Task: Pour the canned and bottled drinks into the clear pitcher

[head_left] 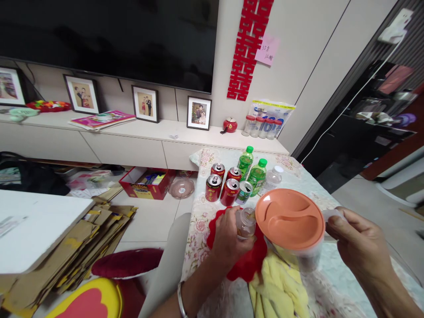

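Observation:
My left hand (228, 236) is wrapped round a small clear jar (245, 223) above a red scalloped mat (247, 265). My right hand (359, 238) grips the translucent handle of a clear pitcher (309, 258) with an orange lid (289, 218). The pitcher is tilted, its lid edge close to the mouth of the jar, where a little brownish liquid shows. Beneath the pitcher lies a yellow cloth (280, 289). Just beyond my left hand stand several drink cans (229, 192), two green-capped bottles (257, 176) and a clear white-capped bottle (274, 177).
A floral cloth covers the table (198, 247). On the cabinet (132, 132) behind stand photo frames (145, 104), a red pot (229, 125) and red-lidded jars (261, 128). Folded cardboard (73, 251), a red box (145, 183) and a yellow stool (89, 302) are at the left.

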### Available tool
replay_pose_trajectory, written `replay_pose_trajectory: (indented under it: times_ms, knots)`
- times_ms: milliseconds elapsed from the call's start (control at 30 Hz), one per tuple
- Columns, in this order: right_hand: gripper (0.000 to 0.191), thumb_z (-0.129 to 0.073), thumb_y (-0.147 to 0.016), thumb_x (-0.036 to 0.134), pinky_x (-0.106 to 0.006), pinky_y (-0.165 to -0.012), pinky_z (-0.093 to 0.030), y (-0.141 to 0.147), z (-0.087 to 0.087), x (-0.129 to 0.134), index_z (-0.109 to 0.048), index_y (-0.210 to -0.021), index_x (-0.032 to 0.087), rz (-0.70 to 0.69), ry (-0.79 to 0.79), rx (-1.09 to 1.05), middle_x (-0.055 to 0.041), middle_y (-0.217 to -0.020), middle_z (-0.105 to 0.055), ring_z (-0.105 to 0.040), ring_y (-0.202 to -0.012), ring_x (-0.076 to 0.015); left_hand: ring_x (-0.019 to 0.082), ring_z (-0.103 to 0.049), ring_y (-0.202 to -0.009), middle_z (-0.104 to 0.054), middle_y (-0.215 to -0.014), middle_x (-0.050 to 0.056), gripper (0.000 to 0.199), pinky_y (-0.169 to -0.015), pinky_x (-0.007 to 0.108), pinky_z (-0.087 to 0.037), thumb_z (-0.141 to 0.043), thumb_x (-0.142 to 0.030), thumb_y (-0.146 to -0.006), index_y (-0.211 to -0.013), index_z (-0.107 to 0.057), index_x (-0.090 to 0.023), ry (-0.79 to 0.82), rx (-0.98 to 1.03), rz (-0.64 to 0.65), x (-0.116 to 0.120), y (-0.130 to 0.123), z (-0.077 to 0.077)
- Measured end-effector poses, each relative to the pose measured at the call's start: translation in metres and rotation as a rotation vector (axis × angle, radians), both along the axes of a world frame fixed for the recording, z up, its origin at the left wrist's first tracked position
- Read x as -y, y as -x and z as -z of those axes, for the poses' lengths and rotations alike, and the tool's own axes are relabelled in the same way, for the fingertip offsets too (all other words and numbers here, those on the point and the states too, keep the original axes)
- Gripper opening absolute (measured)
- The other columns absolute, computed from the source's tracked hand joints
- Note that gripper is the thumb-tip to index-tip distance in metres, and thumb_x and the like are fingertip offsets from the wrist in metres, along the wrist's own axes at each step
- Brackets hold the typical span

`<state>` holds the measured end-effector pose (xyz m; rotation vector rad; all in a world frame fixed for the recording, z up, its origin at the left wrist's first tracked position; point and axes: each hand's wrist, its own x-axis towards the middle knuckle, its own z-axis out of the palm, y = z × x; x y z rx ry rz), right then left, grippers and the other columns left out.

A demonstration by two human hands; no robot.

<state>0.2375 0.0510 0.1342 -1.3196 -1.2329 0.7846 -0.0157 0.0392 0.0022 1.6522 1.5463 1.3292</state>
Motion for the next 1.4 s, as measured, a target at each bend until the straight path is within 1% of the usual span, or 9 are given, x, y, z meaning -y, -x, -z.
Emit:
replay_pose_trajectory:
  times_ms: [233,400,500,633,767,933,1167,1333,1400]
  knots:
    - [0.056,-0.089,-0.065,0.066,-0.030,-0.048,-0.025,-0.005,0.003,0.000,-0.058,-0.050,0.022,-0.024,-0.022,0.027,0.0023,-0.052,-0.039,-0.033,-0.053,-0.0117,0.036,-0.071,-0.115,-0.075,-0.120,0.012,0.073,-0.103,0.050,-0.054,-0.078,-0.031,-0.064,-0.133,-0.057,-0.021,0.010,-0.005,-0.005,0.000,-0.001,0.002]
    - [0.056,-0.090,-0.065,0.065,-0.030,-0.048,-0.027,-0.005,0.004,-0.002,-0.059,-0.050,0.021,-0.038,-0.021,0.048,0.0018,-0.051,-0.041,-0.035,-0.052,-0.0121,0.037,-0.071,-0.115,-0.075,-0.121,0.013,0.074,-0.103,0.052,-0.055,-0.079,-0.026,-0.062,-0.133,-0.057,-0.022,0.013,0.011,-0.007,0.000,-0.001,0.003]
    - [0.057,-0.090,-0.064,0.066,-0.029,-0.048,-0.027,-0.005,0.004,-0.002,-0.058,-0.050,0.021,-0.019,-0.036,0.045,0.0023,-0.051,-0.040,-0.034,-0.052,-0.0117,0.038,-0.071,-0.114,-0.075,-0.120,0.012,0.074,-0.103,0.053,-0.055,-0.080,-0.029,-0.063,-0.133,-0.058,-0.022,0.009,0.013,-0.006,0.000,0.000,0.003]
    - [0.053,-0.089,-0.068,0.063,-0.029,-0.048,-0.028,-0.008,0.004,-0.003,-0.060,-0.052,0.021,-0.055,-0.023,0.056,0.0022,-0.051,-0.041,-0.035,-0.052,-0.0118,0.038,-0.071,-0.114,-0.075,-0.121,0.011,0.073,-0.105,0.054,-0.054,-0.078,-0.030,-0.063,-0.133,-0.057,-0.022,0.001,0.013,-0.006,0.000,-0.001,0.003]
    - [0.049,-0.088,-0.071,0.059,-0.030,-0.049,-0.029,-0.011,0.006,-0.002,-0.062,-0.055,0.021,-0.065,-0.027,0.057,0.0020,-0.054,-0.043,-0.037,-0.053,-0.0125,0.039,-0.072,-0.113,-0.076,-0.118,0.012,0.074,-0.101,0.055,-0.056,-0.077,-0.030,-0.061,-0.132,-0.058,-0.020,-0.014,0.015,-0.007,0.000,-0.001,0.003]
    - [0.047,-0.086,-0.075,0.057,-0.030,-0.049,-0.030,-0.019,0.010,-0.003,-0.061,-0.057,0.022,-0.086,-0.015,0.082,0.0020,-0.055,-0.043,-0.037,-0.054,-0.0133,0.037,-0.073,-0.110,-0.076,-0.117,0.012,0.073,-0.096,0.053,-0.059,-0.077,-0.030,-0.062,-0.132,-0.060,-0.020,-0.031,0.009,-0.018,0.000,-0.001,0.002]
    - [0.046,-0.085,-0.079,0.055,-0.030,-0.051,-0.029,-0.023,0.013,-0.003,-0.061,-0.059,0.022,-0.098,-0.006,0.085,0.0023,-0.056,-0.043,-0.037,-0.056,-0.0132,0.036,-0.072,-0.113,-0.076,-0.118,0.012,0.072,-0.099,0.051,-0.057,-0.077,-0.029,-0.063,-0.132,-0.058,-0.022,-0.003,0.010,-0.003,0.000,0.000,0.001]
    - [0.044,-0.085,-0.079,0.056,-0.029,-0.051,-0.030,-0.025,0.014,-0.005,-0.063,-0.061,0.021,-0.106,0.005,0.077,0.0026,-0.057,-0.045,-0.037,-0.056,-0.0130,0.038,-0.071,-0.114,-0.075,-0.118,0.014,0.073,-0.097,0.050,-0.058,-0.076,-0.027,-0.062,-0.133,-0.058,-0.017,0.000,0.037,0.007,0.001,-0.001,0.000]
    - [0.046,-0.085,-0.078,0.056,-0.029,-0.051,-0.030,-0.026,0.014,-0.005,-0.062,-0.060,0.021,-0.105,0.011,0.081,0.0025,-0.057,-0.044,-0.037,-0.056,-0.0131,0.038,-0.071,-0.114,-0.075,-0.118,0.014,0.072,-0.097,0.051,-0.058,-0.076,-0.027,-0.063,-0.132,-0.058,-0.018,-0.004,0.034,0.000,0.001,-0.001,-0.001]
